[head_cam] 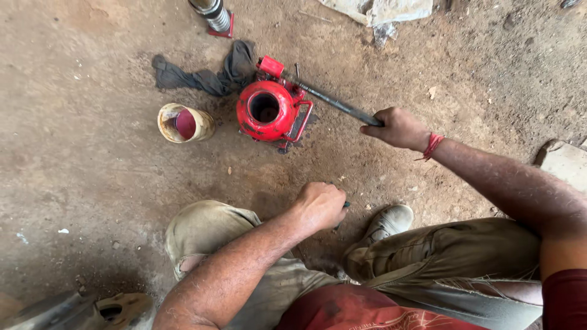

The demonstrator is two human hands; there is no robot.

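- The dirt floor [92, 159] fills the whole view, brown, dusty and scuffed, with small chips and pebbles scattered over it; the widest open stretch lies to the left of the red jack, and another opens in the upper right.
- The person sits on the floor with knees bent in worn olive trousers [208, 229], a pale shoe [391, 221] planted between the legs.
- The red jack [269, 110] stands upright on the floor just ahead of the knees, its round top open and showing a dark hollow; a red bracket runs down its right side.
- A dark rag [208, 76] lies crumpled on the floor, touching the jack's upper left edge.
- A long dark handle [336, 104] runs from the jack's top right corner down to the right.
- The right hand [397, 128] has its fingers clamped around the far end of the handle; a red thread is tied at the wrist.
- The left hand [321, 205] is closed in a fist near the shoe, fingers together on a small dark tool [346, 205] that barely shows.
- A small cream cup [183, 122] lies tipped on its side left of the jack, well apart from it, reddish inside.
- A ribbed metal part on a red base [214, 15] stands at the top edge.
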